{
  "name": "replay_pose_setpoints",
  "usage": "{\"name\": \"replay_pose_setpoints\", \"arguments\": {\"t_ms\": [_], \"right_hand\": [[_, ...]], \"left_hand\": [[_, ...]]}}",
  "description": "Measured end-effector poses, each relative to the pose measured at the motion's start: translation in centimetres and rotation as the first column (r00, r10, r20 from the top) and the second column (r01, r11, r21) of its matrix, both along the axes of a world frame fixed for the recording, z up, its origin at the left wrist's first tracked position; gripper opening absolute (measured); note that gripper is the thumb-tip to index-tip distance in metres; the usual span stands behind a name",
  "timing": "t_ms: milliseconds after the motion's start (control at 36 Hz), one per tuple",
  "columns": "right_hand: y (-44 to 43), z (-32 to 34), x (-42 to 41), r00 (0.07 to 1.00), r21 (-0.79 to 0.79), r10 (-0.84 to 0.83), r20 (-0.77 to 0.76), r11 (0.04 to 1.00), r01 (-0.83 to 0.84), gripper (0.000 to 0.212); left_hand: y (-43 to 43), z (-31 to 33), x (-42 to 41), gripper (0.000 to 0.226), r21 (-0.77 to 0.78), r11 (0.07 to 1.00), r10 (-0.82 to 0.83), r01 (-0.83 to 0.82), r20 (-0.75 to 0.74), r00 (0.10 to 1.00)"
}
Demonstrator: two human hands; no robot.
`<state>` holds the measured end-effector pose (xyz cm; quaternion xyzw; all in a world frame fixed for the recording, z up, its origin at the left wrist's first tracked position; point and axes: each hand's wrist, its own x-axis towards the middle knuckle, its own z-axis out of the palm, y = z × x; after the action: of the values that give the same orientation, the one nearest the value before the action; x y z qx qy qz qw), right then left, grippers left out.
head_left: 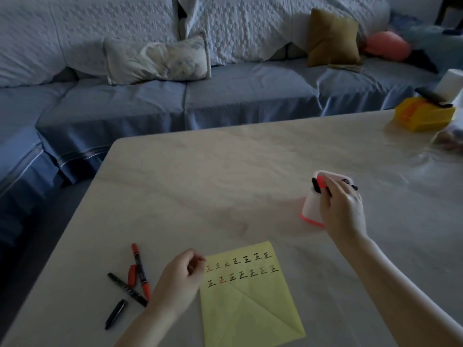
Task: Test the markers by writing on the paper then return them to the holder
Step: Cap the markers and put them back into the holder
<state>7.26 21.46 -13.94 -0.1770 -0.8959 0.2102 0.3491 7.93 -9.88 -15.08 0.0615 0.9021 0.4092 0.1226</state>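
Left hand lies at the near edge of the table, its fingers curled in and their tips touching the upper left corner of the yellow paper. Whether they pinch the sheet or only rest on it cannot be told. The paper lies flat, creased on a diagonal, with two rows of small written characters in black and red across its upper part.

Just left of that hand, four things lie loose on the table. A black cap is nearest. Beyond it a loose black marker lies crossed with a red marker, and a red cap sits between them.

Right hand reaches farther out, to the holder, a white cup with a glowing pink base that stands upright, well apart from the paper. Its fingers are curled at the holder's mouth around a dark marker, whose end shows past the knuckles. A standing marker, also black, pokes up from the holder's left side.

At the far right corner of the table sits a yellow box with something dark lying across it. Behind the table runs a blue-covered sofa with a floral pillow and a mustard cushion.
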Motion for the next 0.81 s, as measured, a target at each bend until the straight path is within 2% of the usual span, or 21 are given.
{"name": "replay_pose_setpoints", "arguments": {"t_ms": [56, 139, 222, 306, 361, 444, 528, 694, 806], "right_hand": [[-0.8, 0.7, 0.5, 1.000, -0.023, 0.025, -0.018, 0.999, -0.025, 0.031], [-3.1, 1.7, 1.5, 0.995, -0.021, 0.090, -0.045, 0.996, -0.091, 0.038], [-6.0, 1.6, 2.1, 0.976, -0.011, 0.220, -0.008, 0.975, -0.220, 0.031], [-9.2, 0.8, 2.5, 0.906, -0.056, 0.406, 0.117, 0.914, -0.402, 0.023], [-11.2, 0.1, 2.7, 0.826, -0.104, 0.510, 0.242, 0.860, -0.500, 0.020], [-13.9, -0.8, 2.9, 0.668, -0.207, 0.617, 0.416, 0.780, -0.591, 0.020], [-16.4, -1.5, 3.0, 0.573, -0.297, 0.668, 0.475, 0.735, -0.610, 0.022], [-21.7, -2.1, 1.0, 0.502, -0.423, 0.709, 0.495, 0.702, -0.573, 0.025], [-25.0, -2.5, -1.0, 0.533, -0.476, 0.674, 0.511, 0.738, -0.478, 0.027]], "left_hand": [[-1.2, -0.3, -0.4, 0.013, -0.145, 0.989, 0.011, -0.030, -0.134, 0.991], [-3.4, -0.9, -1.4, 0.010, -0.350, 0.918, 0.090, -0.186, -0.272, 0.958], [-5.8, -1.3, -2.5, 0.021, -0.532, 0.802, 0.163, -0.270, -0.239, 0.957], [-7.6, -1.5, -3.2, 0.029, -0.643, 0.716, 0.211, -0.273, -0.174, 0.962], [-8.0, -1.4, -3.7, 0.027, -0.651, 0.709, 0.243, -0.270, -0.134, 0.961], [-8.3, -1.2, -4.3, 0.019, -0.579, 0.761, 0.284, -0.293, -0.110, 0.953], [-8.5, -1.1, -4.4, 0.015, -0.526, 0.794, 0.315, -0.303, -0.070, 0.946], [-8.7, -1.5, -4.0, 0.015, -0.549, 0.792, 0.281, -0.268, -0.063, 0.958], [-9.3, -1.3, -3.4, 0.017, -0.390, 0.847, 0.362, -0.362, -0.075, 0.929]]}}
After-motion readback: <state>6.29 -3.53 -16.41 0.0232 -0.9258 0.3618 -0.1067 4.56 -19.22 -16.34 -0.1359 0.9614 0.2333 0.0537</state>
